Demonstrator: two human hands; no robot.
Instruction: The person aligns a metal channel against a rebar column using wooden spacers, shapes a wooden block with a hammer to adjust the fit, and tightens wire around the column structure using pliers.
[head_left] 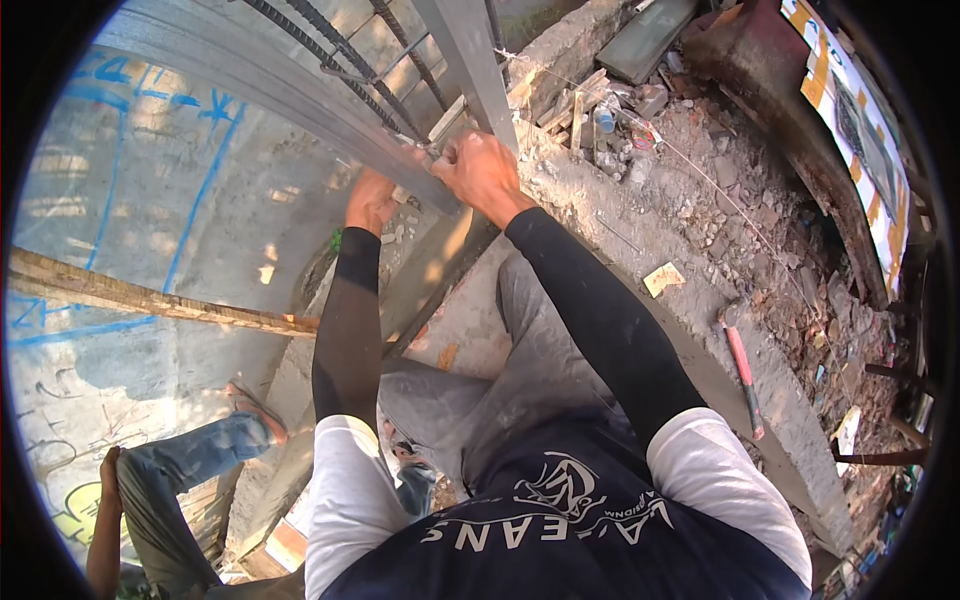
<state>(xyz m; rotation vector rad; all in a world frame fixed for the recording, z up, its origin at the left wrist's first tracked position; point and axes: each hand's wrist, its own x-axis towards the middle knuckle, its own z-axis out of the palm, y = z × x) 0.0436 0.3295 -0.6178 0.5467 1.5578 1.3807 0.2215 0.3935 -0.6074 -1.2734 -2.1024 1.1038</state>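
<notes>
A long grey board (pixel 270 105) slants in from the upper left, beside several ribbed steel bars (pixel 345 62). A second grey board (pixel 467 65) rises on the other side of the bars. My left hand (pixel 371 204) is at the lower edge of the long board, its fingers mostly hidden. Between the two boards, at the foot of the bars, my right hand (pixel 482 177) is closed with the fingers curled. What it grips is too small to make out. A short strip of wood (pixel 447 120) lies just beyond its fingers.
A hammer (pixel 741 372) with a red handle lies on the concrete ledge (pixel 690 300) at right, near a broken tile piece (pixel 664 279). Rubble (pixel 720 190) and a string lie beyond. Another person's leg (pixel 205 455) is at lower left, below a wooden pole (pixel 160 290).
</notes>
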